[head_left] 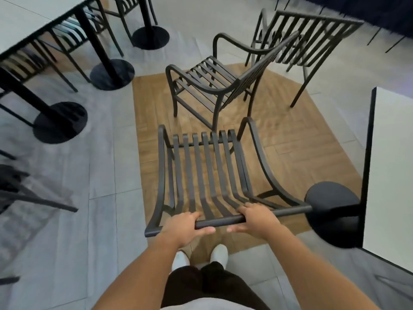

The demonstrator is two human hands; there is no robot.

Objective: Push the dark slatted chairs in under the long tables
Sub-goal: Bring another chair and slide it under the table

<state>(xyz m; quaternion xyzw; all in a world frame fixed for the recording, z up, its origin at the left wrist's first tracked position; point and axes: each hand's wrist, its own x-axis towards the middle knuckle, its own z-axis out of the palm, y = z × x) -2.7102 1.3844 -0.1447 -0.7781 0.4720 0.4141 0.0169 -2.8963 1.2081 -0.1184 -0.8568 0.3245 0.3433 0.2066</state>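
— Two hands are on one chair, yes? Please go from the left side.

— At the far left stands a long table (26, 21) with black round bases (60, 121), and some dark chairs (67, 34) are already under it. Low at the left edge is another dark frame (26, 189); it is blurred, maybe one more chair.

— And the hands?

— The left hand (185, 229) grips the top rail of the nearest slatted chair (201, 171), fingers curled over the rail, thumb under it. The right hand (253, 220) holds the same rail just beside; its fingers are curled over the top and the thumb points left below the rail.

— Where does this chair stand?

— On the wooden floor patch (290, 139), in the open aisle between the tables, directly before the white shoes (220, 253). It seems to be tilted toward the person.

— Further right?

— A second chair (214, 86) with armrests stands beyond it, near its front edge. A third chair (312, 39) is behind that one, to the upper right. At the right edge is a white table (393, 175) with its round base (330, 211) close to the held rail.
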